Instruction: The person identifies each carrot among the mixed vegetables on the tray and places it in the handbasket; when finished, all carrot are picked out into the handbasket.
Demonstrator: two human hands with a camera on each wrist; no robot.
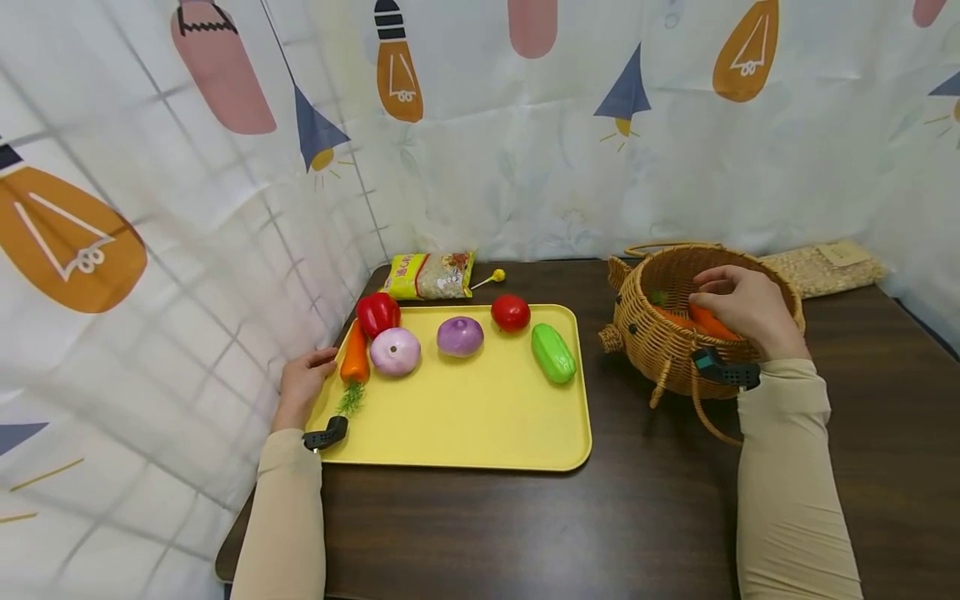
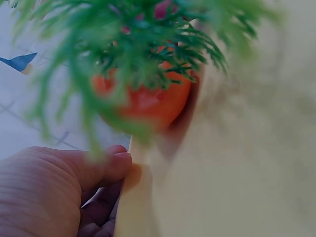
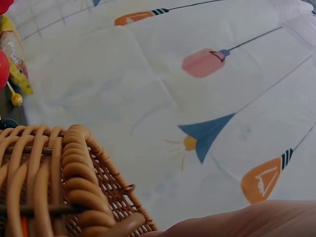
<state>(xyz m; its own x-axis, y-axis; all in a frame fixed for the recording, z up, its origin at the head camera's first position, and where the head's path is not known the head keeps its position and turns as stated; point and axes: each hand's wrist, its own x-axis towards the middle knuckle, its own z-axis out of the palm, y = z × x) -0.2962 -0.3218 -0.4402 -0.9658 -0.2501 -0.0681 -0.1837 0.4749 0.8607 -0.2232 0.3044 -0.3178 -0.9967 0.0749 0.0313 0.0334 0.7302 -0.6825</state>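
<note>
My left hand is at the left edge of a yellow tray. In the left wrist view its thumb lies on the rim with the fingers curled below, pinching it. Beside it on the tray lies a toy carrot with green leaves. My right hand is over a wicker basket shaped like a pig, fingers loosely bent. Under its thumb, inside the basket, are orange toy carrots; whether it touches one is unclear. The right wrist view shows only the basket's rim and part of the hand.
The tray also bears a red pepper, a pale purple round vegetable, a purple onion, a tomato and a green cucumber. Behind stand a yellow packet, a lollipop and a grain bag.
</note>
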